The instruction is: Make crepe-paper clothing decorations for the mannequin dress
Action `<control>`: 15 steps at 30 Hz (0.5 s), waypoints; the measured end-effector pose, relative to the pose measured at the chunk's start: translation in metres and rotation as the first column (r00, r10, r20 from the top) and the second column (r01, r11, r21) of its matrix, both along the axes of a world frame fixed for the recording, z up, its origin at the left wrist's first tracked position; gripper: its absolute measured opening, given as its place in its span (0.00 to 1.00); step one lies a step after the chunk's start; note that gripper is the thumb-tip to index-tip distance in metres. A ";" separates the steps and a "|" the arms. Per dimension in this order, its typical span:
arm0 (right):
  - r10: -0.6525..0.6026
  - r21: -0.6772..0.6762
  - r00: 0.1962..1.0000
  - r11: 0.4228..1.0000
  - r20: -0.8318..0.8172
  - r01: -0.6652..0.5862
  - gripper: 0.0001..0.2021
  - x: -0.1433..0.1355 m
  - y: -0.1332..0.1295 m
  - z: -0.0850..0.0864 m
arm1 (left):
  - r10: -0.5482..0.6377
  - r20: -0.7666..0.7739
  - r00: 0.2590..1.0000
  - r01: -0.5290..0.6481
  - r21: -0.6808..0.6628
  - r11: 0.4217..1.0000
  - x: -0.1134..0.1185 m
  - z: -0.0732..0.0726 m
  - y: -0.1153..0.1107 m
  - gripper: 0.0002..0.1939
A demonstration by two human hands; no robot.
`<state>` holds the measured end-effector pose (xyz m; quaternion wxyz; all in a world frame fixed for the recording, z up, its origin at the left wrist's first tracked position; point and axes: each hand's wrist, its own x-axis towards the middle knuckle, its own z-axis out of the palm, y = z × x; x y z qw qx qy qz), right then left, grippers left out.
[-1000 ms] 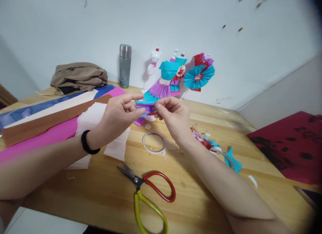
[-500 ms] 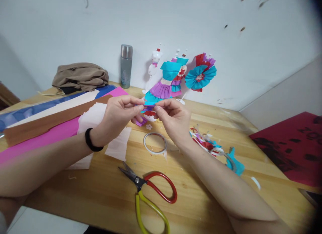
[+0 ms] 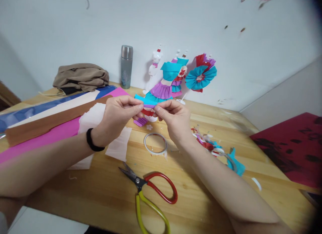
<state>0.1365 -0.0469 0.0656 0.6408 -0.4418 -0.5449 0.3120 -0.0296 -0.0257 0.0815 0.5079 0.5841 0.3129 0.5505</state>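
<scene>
Between my two hands stretches a small layered paper strip (image 3: 149, 106), with blue, purple and red layers. My left hand (image 3: 122, 115) pinches its left end between thumb and fingers, and my right hand (image 3: 173, 118) pinches the right end. Just behind the strip stands a doll-like stand in a blue and purple ruffled paper dress (image 3: 162, 90). Below my hands lie a roll of white tape (image 3: 155, 153) and a small white paper flower (image 3: 149, 127). Scissors (image 3: 138, 181) with one red and one yellow handle rest nearer to me.
Pink, brown and white paper sheets (image 3: 60, 116) cover the left side, near a brown cloth (image 3: 80, 76) and a grey bottle (image 3: 126, 68). A blue paper rosette (image 3: 200, 77) stands at the back. Paper scraps (image 3: 207, 143) lie right; a red bag (image 3: 294, 147) sits beyond.
The strip has turned between my fingers, so more of its blue, purple and red layers now shows. Both hands have barely moved.
</scene>
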 end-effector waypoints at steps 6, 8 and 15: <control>-0.019 0.003 1.000 1.000 0.009 0.019 0.07 -0.001 -0.001 0.000 | 0.028 -0.031 0.999 -0.026 0.034 0.999 0.000 -0.003 0.000 0.06; -0.022 0.021 1.000 1.000 0.004 0.022 0.07 -0.002 -0.001 -0.001 | 0.024 -0.027 0.999 -0.023 0.059 0.998 0.000 -0.006 0.002 0.06; -0.014 0.127 1.000 0.992 0.002 0.014 0.07 -0.001 0.001 -0.007 | 0.047 -0.070 0.996 -0.032 0.194 0.980 -0.002 -0.014 0.011 0.09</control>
